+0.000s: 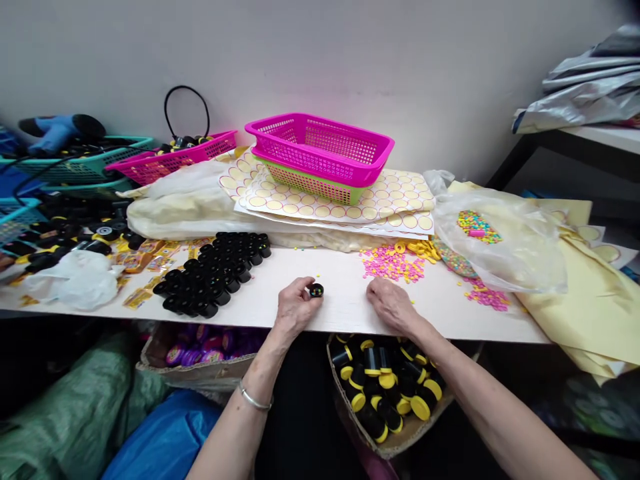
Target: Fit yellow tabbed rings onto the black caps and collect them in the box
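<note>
My left hand (296,305) grips a small round black container (317,291), its open top facing up, with a few coloured bits inside. To the right, my right hand (390,303) is curled shut on the white tabletop; whatever its fingers hold, if anything, is hidden. Just beyond it lie a loose pile of pink pieces (387,262) and some yellow ring-like pieces (424,250). A tight block of black containers (215,273) stands on the left of the tabletop.
A pink basket (320,143) rests in a green one (310,185) on sheets of round stickers (400,193). Plastic bags (505,233) with colourful pieces lie right. Below the table edge sits a cardboard box (345,413) of black, yellow-capped containers. Cluttered baskets (170,160) stand left.
</note>
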### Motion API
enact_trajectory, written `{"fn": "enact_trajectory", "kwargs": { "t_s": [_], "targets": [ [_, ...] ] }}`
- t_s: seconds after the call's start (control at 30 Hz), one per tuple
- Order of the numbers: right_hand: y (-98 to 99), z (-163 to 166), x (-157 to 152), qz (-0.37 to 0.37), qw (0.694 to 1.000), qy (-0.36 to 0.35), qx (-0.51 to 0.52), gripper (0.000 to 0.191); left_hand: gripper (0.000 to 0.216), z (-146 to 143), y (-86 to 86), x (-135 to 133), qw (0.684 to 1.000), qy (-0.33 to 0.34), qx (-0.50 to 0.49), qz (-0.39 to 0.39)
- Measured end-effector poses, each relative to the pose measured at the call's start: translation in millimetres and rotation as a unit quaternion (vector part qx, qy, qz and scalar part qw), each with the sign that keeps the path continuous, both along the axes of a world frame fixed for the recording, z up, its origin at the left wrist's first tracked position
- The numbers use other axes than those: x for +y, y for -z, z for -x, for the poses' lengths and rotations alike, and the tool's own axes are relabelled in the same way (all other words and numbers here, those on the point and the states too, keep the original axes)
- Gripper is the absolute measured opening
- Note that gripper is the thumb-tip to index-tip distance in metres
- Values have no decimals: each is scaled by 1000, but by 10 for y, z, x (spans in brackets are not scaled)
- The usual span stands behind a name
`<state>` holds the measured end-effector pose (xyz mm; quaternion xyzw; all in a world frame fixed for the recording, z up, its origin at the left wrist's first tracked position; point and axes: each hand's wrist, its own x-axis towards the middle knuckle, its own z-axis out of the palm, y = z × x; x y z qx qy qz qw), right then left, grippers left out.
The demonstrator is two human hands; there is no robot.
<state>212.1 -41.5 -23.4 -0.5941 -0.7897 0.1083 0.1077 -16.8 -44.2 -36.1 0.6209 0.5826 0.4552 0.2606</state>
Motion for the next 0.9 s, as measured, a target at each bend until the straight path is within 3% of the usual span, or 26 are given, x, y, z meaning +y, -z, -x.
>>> {"fn": "enact_trajectory", "kwargs": {
  "t_s": [0.07,0.13,0.3,0.43,0.67,0.8,0.9],
  "targets": [
    [-33,84,-4,74,997,-9,27,18,28,-47,62,-15,999,20,-17,-23],
    [-53,144,23,100,995,-2,20,17,27,-65,117,-3,999,19,-41,-25],
    [-39,148,153,77,996,35,43,17,39,-58,195,15,993,19,-109,41],
    [14,69,169,74,990,4,117,18,49,-66,207,3,992,21,-115,56],
    [95,86,-28,-12,998,-19,66,19,37,-99,204,-2,994,29,-96,40],
    [42,271,0,-63,987,-17,148,16,31,-89,205,-10,993,57,-92,41],
    [-65,471,81,-91,971,-65,212,15,29,-74,188,-27,994,68,-72,38]
  ]
}}
